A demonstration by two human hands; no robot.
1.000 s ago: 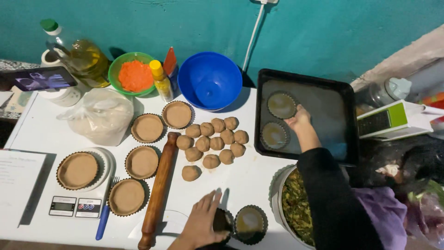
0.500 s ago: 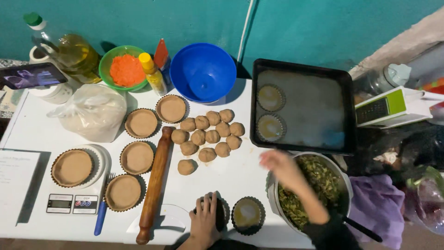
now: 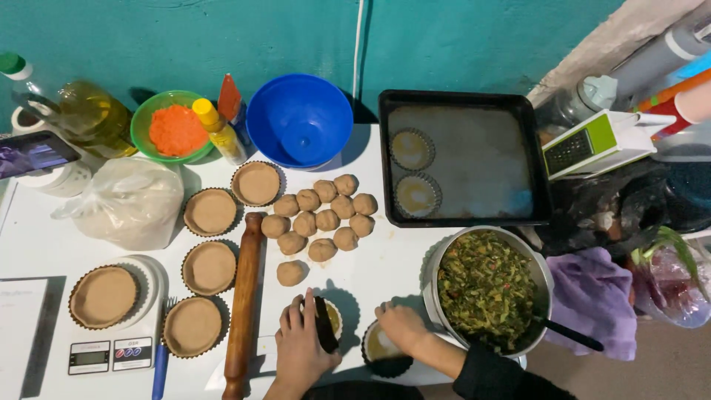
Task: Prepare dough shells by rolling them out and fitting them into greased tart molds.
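My left hand [image 3: 300, 342] rests on a small tart mould [image 3: 331, 316] at the near edge of the white table [image 3: 385, 259] and grips a dark brush-like tool [image 3: 324, 324] over it. My right hand [image 3: 400, 326] holds the rim of a second small fluted mould [image 3: 379, 350] right beside the metal bowl of green chopped filling [image 3: 486, 287]. Two small lined moulds [image 3: 412, 149] sit in the black baking tray [image 3: 466, 157] at the back right. Several dough balls [image 3: 320, 215] lie in the middle.
A wooden rolling pin [image 3: 242, 292] lies left of my hands, with several dough-lined tart tins [image 3: 209, 267] and a kitchen scale [image 3: 107, 354] beyond it. At the back stand a blue bowl [image 3: 299, 120], a green bowl of orange shreds [image 3: 175, 127], an oil bottle [image 3: 89, 111] and a flour bag [image 3: 122, 201].
My right hand has come back from the baking tray, past the filling bowl, down to the small mould near me. The left hand stays on its mould with the dark tool.
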